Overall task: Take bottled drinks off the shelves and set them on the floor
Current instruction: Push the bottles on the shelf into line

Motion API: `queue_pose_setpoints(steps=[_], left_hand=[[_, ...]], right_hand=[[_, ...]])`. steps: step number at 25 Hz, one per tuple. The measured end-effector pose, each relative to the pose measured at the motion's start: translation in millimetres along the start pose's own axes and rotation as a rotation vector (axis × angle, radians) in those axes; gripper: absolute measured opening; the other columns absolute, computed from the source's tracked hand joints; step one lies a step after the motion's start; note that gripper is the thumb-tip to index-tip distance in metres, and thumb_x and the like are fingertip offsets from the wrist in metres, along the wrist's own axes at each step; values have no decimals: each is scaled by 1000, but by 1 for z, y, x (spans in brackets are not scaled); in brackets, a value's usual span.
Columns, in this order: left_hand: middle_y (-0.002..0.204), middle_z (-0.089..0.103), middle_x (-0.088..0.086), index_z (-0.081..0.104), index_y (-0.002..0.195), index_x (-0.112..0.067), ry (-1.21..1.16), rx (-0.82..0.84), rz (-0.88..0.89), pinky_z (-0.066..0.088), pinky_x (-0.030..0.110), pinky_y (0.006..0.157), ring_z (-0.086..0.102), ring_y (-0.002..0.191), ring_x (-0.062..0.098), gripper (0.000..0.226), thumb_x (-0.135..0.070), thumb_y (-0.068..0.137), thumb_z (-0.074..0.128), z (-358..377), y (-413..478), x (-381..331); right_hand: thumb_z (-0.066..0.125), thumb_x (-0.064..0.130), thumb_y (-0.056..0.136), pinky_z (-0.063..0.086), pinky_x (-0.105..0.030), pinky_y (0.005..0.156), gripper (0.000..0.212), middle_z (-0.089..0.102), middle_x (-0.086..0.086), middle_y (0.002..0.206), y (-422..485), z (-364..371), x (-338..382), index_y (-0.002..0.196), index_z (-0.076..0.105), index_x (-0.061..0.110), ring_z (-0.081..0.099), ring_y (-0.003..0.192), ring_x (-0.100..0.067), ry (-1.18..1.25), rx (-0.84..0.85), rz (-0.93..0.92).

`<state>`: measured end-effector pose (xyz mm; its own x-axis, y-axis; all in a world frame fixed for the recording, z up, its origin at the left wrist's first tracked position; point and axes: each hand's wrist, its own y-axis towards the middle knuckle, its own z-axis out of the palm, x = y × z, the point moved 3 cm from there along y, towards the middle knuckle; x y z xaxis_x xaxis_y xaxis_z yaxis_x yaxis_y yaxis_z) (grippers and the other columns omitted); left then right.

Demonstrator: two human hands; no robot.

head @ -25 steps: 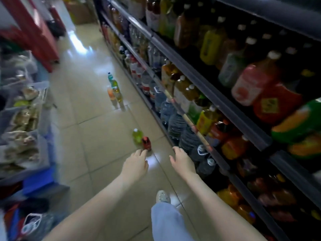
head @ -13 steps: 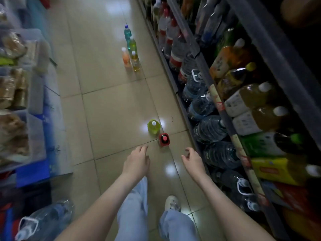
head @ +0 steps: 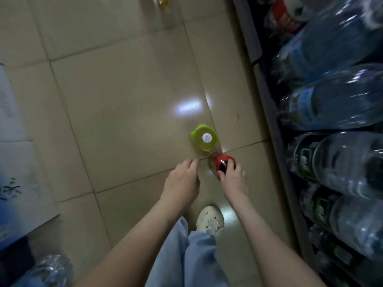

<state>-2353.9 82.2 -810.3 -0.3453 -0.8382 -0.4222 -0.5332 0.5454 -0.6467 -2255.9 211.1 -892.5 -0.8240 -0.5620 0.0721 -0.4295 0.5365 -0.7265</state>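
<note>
Seen from above, a red bottle [head: 219,160] with a black cap stands on the tiled floor by the shelf base. My right hand [head: 234,180] reaches down to it, and its fingers curl round the cap and neck. Just beyond it stands a green bottle [head: 204,138] with a white cap, upright and close to the red one. My left hand [head: 182,181] hangs to the left of the red bottle with loosely curled fingers and holds nothing.
Large clear water bottles [head: 335,104] fill the low shelf along the right, behind its grey edge [head: 267,96]. A yellowish bottle [head: 162,2] stands at the top edge. A pale box [head: 16,162] and a water jug [head: 49,270] sit at left; my shoe [head: 210,220] is below my hands.
My view has tipped down and closer to the floor. My right hand has come down onto the red bottle's top and closed round it; my left hand lowered beside it.
</note>
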Motion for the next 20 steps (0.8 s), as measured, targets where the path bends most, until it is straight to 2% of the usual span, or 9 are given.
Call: queue_pose_setpoints(steps=[4, 7, 9, 12, 14, 15, 16, 18, 20], left_hand=[[138, 43, 7, 35, 142, -14, 43, 62, -6, 40, 36, 95, 45, 121, 28, 50, -14, 93, 46, 23, 22, 8], [142, 37, 4, 30, 145, -17, 38, 86, 18, 39, 35, 96, 42, 125, 25, 54, -13, 93, 46, 5, 4, -6], [150, 29, 3, 24, 148, -19, 30, 149, 98, 35, 32, 102, 35, 132, 24, 64, -12, 91, 51, -24, -16, -29], [158, 9, 8, 12, 151, -18, 47, 314, 311, 14, 22, 111, 16, 143, 23, 86, -15, 84, 66, -96, -59, -88], [156, 17, 11, 15, 151, -15, 16, 393, 456, 7, 9, 107, 19, 143, 23, 97, -22, 76, 76, -154, -96, -135], [151, 30, 9, 20, 149, -16, -9, 401, 510, 13, 5, 105, 30, 138, 20, 100, -26, 70, 81, -185, -117, -157], [141, 45, 4, 29, 144, -19, -39, 399, 545, 25, 5, 101, 44, 128, 16, 99, -31, 64, 85, -216, -138, -177], [117, 60, -7, 40, 129, -26, -99, 360, 598, 46, 20, 90, 58, 103, 9, 90, -42, 55, 88, -278, -176, -217], [110, 63, -10, 43, 125, -29, -125, 295, 613, 49, 28, 87, 60, 98, 10, 88, -50, 51, 87, -329, -204, -249]], right_hand=[[43, 30, 100, 45, -42, 81, 40, 52, -22, 120, 34, 20, -13, 133, 34, 9, 56, 105, -40, -29, 33, -10], [50, 29, 96, 45, -42, 75, 30, 60, -24, 109, 4, -15, -22, 115, 40, 7, 59, 96, -42, 217, 20, 24], [56, 32, 92, 45, -40, 73, 26, 62, -15, 103, -49, -64, -25, 104, 43, 12, 59, 93, -37, 281, 0, -28], [62, 34, 88, 35, -32, 68, 22, 59, 3, 97, -157, -181, -19, 93, 44, 24, 55, 87, -24, 326, -53, -178], [65, 34, 84, 38, -32, 71, 21, 59, 11, 94, -231, -271, -10, 88, 45, 30, 55, 84, -15, 379, -98, -322], [66, 34, 83, 41, -31, 73, 21, 58, 14, 92, -268, -314, -5, 87, 46, 32, 55, 83, -11, 412, -120, -387], [67, 35, 82, 42, -27, 74, 20, 58, 17, 91, -302, -353, 0, 86, 48, 31, 55, 82, -5, 449, -143, -438], [67, 32, 81, 41, -17, 73, 17, 57, 23, 87, -361, -420, 9, 86, 51, 30, 54, 80, 1, 543, -219, -480], [70, 24, 84, 42, -15, 74, 15, 58, 23, 86, -395, -468, 17, 88, 56, 28, 54, 80, 4, 685, -337, -440]])
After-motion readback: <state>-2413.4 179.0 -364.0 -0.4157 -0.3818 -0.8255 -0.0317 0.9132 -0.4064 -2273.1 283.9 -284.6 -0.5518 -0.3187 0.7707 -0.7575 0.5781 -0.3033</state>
